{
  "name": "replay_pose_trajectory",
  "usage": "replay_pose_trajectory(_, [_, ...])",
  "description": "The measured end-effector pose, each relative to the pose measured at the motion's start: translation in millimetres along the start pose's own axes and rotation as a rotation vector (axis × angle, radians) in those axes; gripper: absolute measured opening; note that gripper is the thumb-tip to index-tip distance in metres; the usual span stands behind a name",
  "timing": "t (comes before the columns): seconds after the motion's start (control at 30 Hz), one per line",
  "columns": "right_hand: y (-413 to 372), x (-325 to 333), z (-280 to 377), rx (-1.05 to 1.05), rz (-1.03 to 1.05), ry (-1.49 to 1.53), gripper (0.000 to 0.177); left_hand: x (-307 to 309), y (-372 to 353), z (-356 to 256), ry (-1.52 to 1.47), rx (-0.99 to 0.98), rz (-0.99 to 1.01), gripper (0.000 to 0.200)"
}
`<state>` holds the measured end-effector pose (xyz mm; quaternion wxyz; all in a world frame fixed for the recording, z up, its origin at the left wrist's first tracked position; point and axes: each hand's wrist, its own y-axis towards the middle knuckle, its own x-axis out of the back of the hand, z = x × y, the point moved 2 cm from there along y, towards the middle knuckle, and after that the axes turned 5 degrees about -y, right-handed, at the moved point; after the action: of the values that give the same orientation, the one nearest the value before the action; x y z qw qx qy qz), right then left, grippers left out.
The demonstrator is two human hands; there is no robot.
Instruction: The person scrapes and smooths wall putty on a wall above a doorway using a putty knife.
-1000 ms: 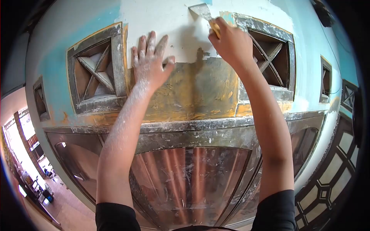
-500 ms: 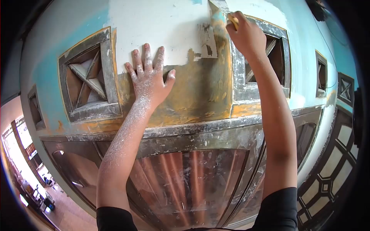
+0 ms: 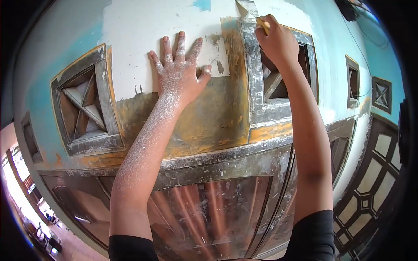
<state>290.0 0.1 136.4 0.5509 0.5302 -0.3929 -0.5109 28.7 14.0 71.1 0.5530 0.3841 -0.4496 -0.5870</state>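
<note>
My right hand [image 3: 280, 43] is closed around the yellow handle of a putty knife [image 3: 247, 8]. Its wide metal blade points up and left, against the wall just above the top left corner of the right vent frame [image 3: 257, 69]. My left hand [image 3: 179, 80], dusted with white powder up the forearm, lies on the wall with fingers spread. Its fingers rest over white putty [image 3: 135, 43], and the wrist is over the bare brownish patch [image 3: 204, 113] beneath. The putty's lower edge is ragged beside the right vent.
A second wooden vent [image 3: 87, 100] with a crossed lattice sits at left. A ledge [image 3: 209, 156] runs below, over a glazed panel [image 3: 209, 213] with reddish folds behind it. At right is a dark paneled door [image 3: 370, 187]; wires [image 3: 357, 39] hang at upper right.
The view has shifted, with the wall sliding left and down in it. My left hand has moved up and right along the wall. The knife has moved right, to above the vent's corner.
</note>
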Motion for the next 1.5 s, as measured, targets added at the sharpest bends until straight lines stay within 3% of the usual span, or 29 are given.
replay_pose_trajectory(0.13, [52, -4, 1, -0.008, -0.064, -0.065, 0.041, 2, -2, -2, 0.012, 0.041, 0.044, 0.071])
replay_pose_trajectory(0.17, [61, 4, 4, -0.046, -0.015, 0.083, 0.038, 2, -1, -2, 0.008, 0.039, 0.047, 0.071])
replay_pose_trajectory(0.23, [67, 14, 7, -0.05, -0.002, 0.079, 0.038, 2, 0, 0, 0.016, 0.037, 0.051, 0.071])
replay_pose_trajectory(0.5, [7, 0, -28, -0.03, -0.007, -0.04, 0.04, 3, -19, -12, 0.014, -0.025, 0.098, 0.073])
replay_pose_trajectory(0.77, [99, -15, -62, -0.067, -0.002, -0.05, 0.044, 4, -16, -17, 0.048, -0.039, 0.118, 0.074])
replay_pose_trajectory(0.97, [17, 2, -72, -0.114, 0.021, -0.12, 0.042, 4, -17, -17, 0.028, -0.028, 0.11, 0.074])
replay_pose_trajectory(1.23, [49, 14, -99, -0.23, 0.032, -0.144, 0.038, 9, -20, -21, 0.048, -0.008, 0.156, 0.074])
replay_pose_trajectory(1.37, [19, 18, -109, -0.234, 0.096, -0.215, 0.038, 3, -33, -31, 0.002, -0.058, 0.16, 0.075])
replay_pose_trajectory(1.5, [53, 13, -131, -0.3, 0.085, -0.217, 0.038, 5, -35, -39, -0.01, -0.059, 0.178, 0.076])
